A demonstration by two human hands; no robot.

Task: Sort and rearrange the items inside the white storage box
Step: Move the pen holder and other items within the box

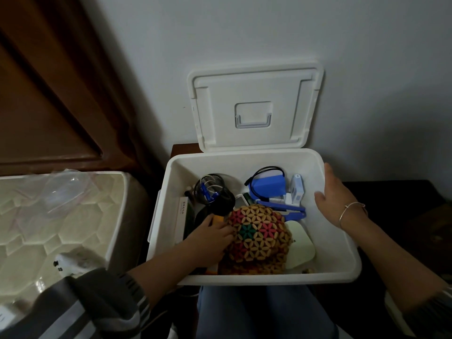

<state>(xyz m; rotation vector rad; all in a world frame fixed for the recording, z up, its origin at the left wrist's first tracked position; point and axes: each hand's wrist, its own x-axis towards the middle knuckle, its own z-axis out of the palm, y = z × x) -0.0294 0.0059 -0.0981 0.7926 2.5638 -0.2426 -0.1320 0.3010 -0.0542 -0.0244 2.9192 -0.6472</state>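
Pale wall (244,33) stands behind, with a quilted mattress (61,216) at the left. Between them sits the white storage box (244,160), its lid (254,106) raised and leaning back on the wall. The left hand (212,238) reaches into the near left of the box, fingers (227,232) bent against the edge of a flower-patterned beaded bag (261,238); whether they truly grasp it I cannot tell. The right hand (335,196), a bracelet (352,206) on its wrist, rests on the box's right rim with fingers released. A blue pouch (267,185) and a black mesh cup (211,189) lie at the far side.
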